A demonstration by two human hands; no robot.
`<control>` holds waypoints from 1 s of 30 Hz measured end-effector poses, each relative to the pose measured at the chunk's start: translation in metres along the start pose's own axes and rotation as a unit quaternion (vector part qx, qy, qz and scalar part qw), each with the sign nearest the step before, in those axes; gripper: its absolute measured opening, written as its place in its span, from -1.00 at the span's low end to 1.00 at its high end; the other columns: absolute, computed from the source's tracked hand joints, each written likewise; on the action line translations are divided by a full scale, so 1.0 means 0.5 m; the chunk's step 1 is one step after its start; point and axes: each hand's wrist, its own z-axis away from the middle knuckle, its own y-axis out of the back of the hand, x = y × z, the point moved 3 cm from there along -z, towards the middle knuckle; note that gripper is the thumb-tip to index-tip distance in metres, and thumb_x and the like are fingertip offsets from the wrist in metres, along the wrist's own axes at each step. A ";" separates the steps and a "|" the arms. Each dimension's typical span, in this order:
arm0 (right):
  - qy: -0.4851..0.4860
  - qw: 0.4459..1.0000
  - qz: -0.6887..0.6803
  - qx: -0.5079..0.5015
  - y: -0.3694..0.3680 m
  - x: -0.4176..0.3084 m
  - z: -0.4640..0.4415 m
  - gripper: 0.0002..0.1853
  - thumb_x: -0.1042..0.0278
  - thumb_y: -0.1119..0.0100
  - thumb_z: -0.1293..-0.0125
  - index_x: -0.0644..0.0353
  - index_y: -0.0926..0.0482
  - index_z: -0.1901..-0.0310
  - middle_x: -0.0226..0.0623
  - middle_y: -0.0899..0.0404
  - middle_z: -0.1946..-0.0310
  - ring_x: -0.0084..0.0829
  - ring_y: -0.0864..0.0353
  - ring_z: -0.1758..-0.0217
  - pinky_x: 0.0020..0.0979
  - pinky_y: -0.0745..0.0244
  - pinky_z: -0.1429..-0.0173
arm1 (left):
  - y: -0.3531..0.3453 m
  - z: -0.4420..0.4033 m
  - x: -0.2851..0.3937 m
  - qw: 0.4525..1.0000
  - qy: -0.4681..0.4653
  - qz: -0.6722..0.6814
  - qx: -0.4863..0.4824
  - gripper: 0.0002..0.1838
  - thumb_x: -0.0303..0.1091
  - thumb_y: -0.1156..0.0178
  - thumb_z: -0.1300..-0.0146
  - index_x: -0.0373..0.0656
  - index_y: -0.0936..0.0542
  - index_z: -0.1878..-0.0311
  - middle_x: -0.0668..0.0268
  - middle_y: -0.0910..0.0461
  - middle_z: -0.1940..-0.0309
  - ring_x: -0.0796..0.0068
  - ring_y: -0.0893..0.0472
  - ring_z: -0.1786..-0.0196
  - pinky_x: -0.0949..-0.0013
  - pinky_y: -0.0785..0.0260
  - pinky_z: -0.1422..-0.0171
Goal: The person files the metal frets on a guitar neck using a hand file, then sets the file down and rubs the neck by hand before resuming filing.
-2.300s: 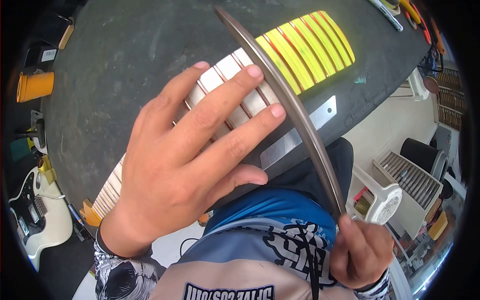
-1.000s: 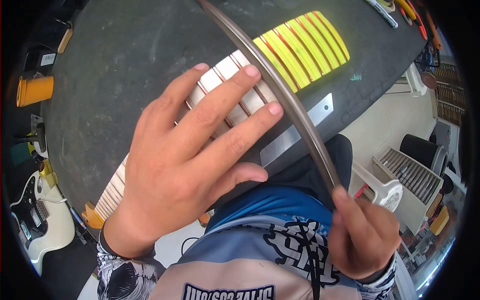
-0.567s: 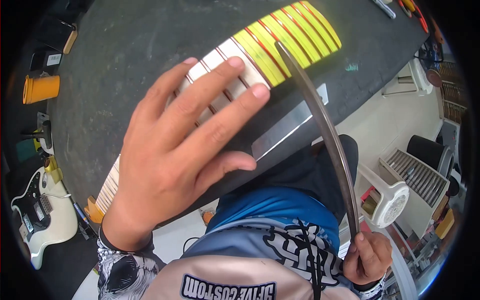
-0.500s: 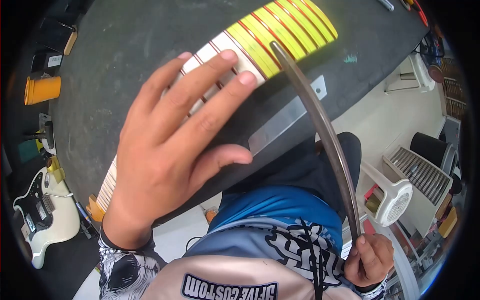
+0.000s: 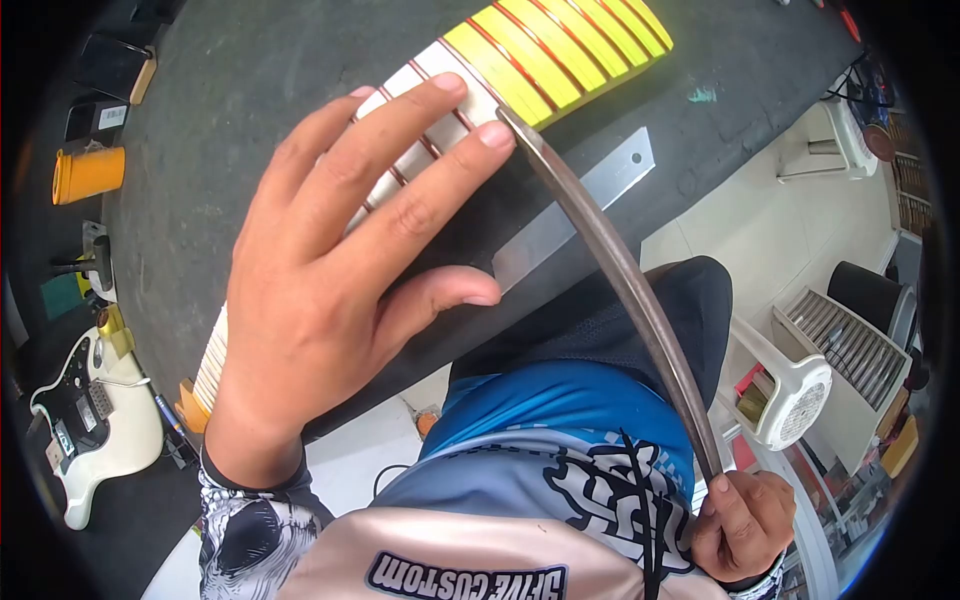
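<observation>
A guitar neck [image 5: 560, 62] lies diagonally across the dark work surface, its fretboard covered in yellow and white strips between copper-coloured frets. My left hand [image 5: 335, 250] is spread over the white-covered part, palm down, with fingertips resting on it and the thumb held out to the side. A long, slim, dark metal file [image 5: 635, 290] reaches up from my right hand [image 5: 745, 525], whose fingers are closed round its near end. The file's far tip lies at the neck's near edge, where white meets yellow, close to my left index fingertip.
A flat metal strip with a hole [image 5: 620, 170] lies beside the neck. On the left are an orange cup [image 5: 88, 175], a hammer [image 5: 98, 262] and a white guitar body [image 5: 120, 430]. A white stool [image 5: 795, 400] stands at right.
The file's tip has shifted left along the neck, from the yellow strips to the white-yellow border near my left index finger. My left hand stays spread on the neck.
</observation>
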 end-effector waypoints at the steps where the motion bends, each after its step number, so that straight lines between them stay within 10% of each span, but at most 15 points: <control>1: -0.001 1.000 0.001 -0.001 0.001 -0.001 0.001 -0.44 0.65 -0.15 0.01 0.18 -0.61 -0.13 -0.33 -0.57 0.53 -0.36 -0.50 0.55 -0.34 -0.38 0.33 | 0.001 -0.001 0.001 1.000 0.002 -0.001 -0.004 -0.26 0.20 -0.29 -0.08 -0.12 -0.62 -0.24 0.05 -0.51 -0.28 -0.05 -0.52 -0.25 0.07 -0.35 -0.33; 17: 0.014 0.999 -0.026 0.022 -0.054 -0.062 -0.273 -0.47 0.72 -0.21 -0.02 0.29 -0.65 -0.12 -0.11 -0.64 0.46 -0.30 -0.58 0.53 -0.40 -0.46 0.43 | 0.003 -0.003 -0.001 1.000 0.012 0.022 -0.007 -0.26 0.20 -0.27 -0.09 -0.13 -0.61 -0.24 0.05 -0.53 -0.26 -0.06 -0.51 -0.26 0.04 -0.34 -0.37; 30: 0.026 1.000 0.015 -0.002 -0.005 -0.020 -0.063 -0.39 0.72 -0.11 0.09 0.28 -0.62 -0.12 -0.22 -0.61 0.49 -0.29 -0.49 0.57 -0.30 -0.39 0.37 | 0.002 -0.003 -0.003 1.000 0.010 0.017 -0.008 -0.26 0.21 -0.26 -0.10 -0.14 -0.62 -0.23 0.05 -0.54 -0.25 -0.06 -0.53 -0.23 0.04 -0.35 -0.37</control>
